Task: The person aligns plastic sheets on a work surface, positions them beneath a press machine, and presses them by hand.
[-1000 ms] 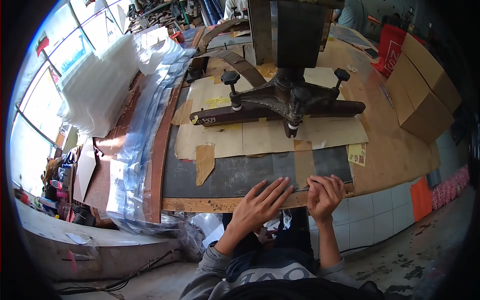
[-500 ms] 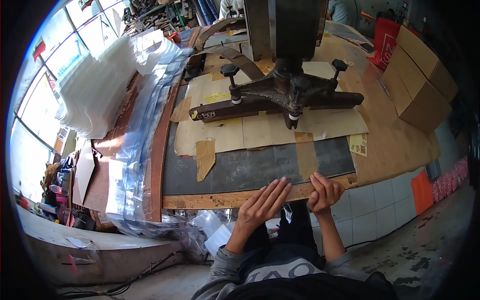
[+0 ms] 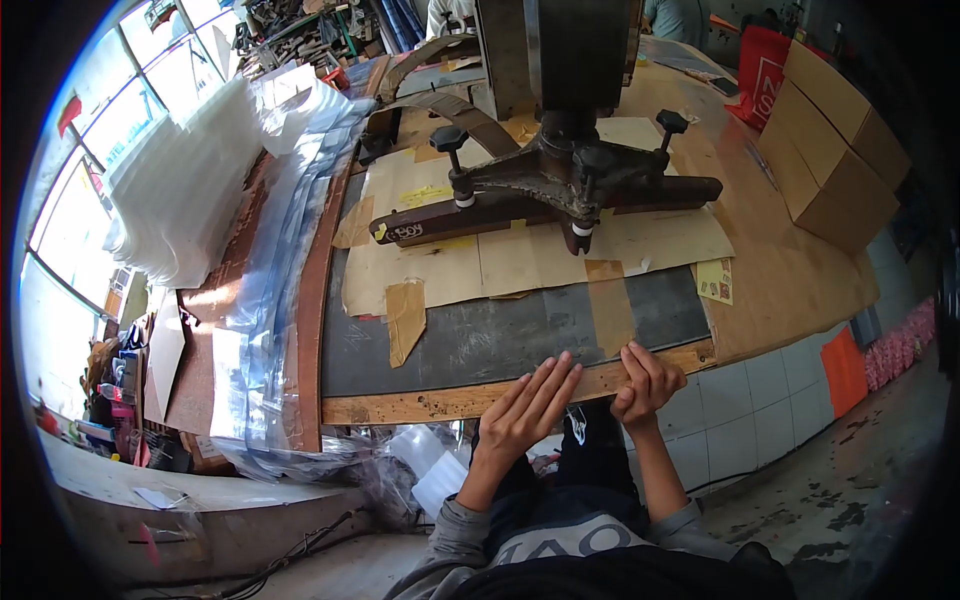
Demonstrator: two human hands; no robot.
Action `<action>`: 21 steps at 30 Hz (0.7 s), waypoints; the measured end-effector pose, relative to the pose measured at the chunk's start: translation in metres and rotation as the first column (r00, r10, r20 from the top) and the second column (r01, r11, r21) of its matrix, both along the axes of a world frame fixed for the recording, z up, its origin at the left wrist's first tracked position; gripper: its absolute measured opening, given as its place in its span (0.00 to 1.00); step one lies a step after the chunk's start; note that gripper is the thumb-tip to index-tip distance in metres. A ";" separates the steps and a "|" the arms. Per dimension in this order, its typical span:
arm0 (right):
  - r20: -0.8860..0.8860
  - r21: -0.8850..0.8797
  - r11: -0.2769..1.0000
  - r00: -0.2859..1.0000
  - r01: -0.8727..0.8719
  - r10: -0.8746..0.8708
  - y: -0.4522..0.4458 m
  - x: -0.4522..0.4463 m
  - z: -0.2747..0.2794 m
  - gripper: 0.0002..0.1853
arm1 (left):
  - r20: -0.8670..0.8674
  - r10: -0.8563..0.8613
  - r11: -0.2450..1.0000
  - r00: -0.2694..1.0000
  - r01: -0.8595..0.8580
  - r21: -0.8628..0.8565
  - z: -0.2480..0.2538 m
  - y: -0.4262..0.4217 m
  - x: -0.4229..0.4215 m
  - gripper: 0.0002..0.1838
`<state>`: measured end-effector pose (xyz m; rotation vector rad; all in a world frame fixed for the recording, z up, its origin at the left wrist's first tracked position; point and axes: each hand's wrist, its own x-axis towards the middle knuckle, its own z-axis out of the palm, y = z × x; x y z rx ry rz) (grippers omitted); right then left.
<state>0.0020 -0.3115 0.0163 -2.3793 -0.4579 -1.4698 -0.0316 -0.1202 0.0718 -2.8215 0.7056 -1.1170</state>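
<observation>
Head cam, wd edge strip, tan, dk-speckled

Daylight enters through the windows at your left, blown out to near white; glare streaks the plastic sheeting. The machine head stands dark above the moderately lit tabletop. Your hands read sharply in soft light, while fisheye distortion curves the margins into black corners.

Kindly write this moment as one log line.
left hand: extended, at wooden edge; right hand: curled, same edge; metal bar: over beige sheet
</observation>
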 end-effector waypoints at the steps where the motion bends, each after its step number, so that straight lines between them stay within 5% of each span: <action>1: 0.004 0.002 1.000 1.000 0.002 -0.002 0.000 0.000 0.000 0.25 | -0.001 0.000 1.000 1.000 0.000 0.001 0.000 0.000 0.000 0.17; 18: 0.059 0.015 1.000 0.998 0.018 -0.019 0.002 0.004 -0.004 0.26 | 0.059 0.063 0.998 0.996 -0.065 0.028 -0.007 -0.005 -0.003 0.17; 21: 0.066 0.020 1.000 0.998 0.014 -0.015 0.002 0.005 -0.006 0.26 | 0.064 0.102 0.990 0.993 -0.095 -0.100 -0.035 -0.009 -0.009 0.19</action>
